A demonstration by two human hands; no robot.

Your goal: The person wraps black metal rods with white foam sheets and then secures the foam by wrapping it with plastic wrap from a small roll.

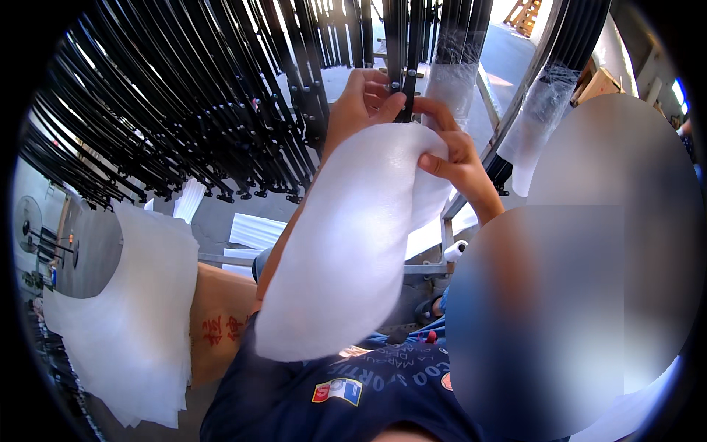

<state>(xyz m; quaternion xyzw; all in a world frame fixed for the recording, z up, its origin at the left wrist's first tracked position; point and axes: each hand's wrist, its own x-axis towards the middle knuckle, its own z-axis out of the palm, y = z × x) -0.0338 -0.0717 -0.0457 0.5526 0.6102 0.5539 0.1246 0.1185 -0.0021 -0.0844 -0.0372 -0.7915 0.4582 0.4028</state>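
Observation:
A white foam sheet point(339, 243) hangs curved in front of my chest, its upper edge near the lower ends of some upright black metal bars point(409, 96). My left hand point(364, 103) is closed around these bars, fingers behind and thumb in front. My right hand point(456, 151) pinches the upper right edge of the sheet, thumb on the near side. Its index finger reaches toward the bars. The sheet covers much of my left forearm.
Rows of hanging black bars point(184, 96) fill the upper left. Bars wrapped in clear film point(545, 110) hang at right. Stacked foam sheets point(140, 309) lie on a cardboard box point(221, 295) at left. A white roll point(455, 251) sits by the metal frame point(431, 269). The right side is blurred.

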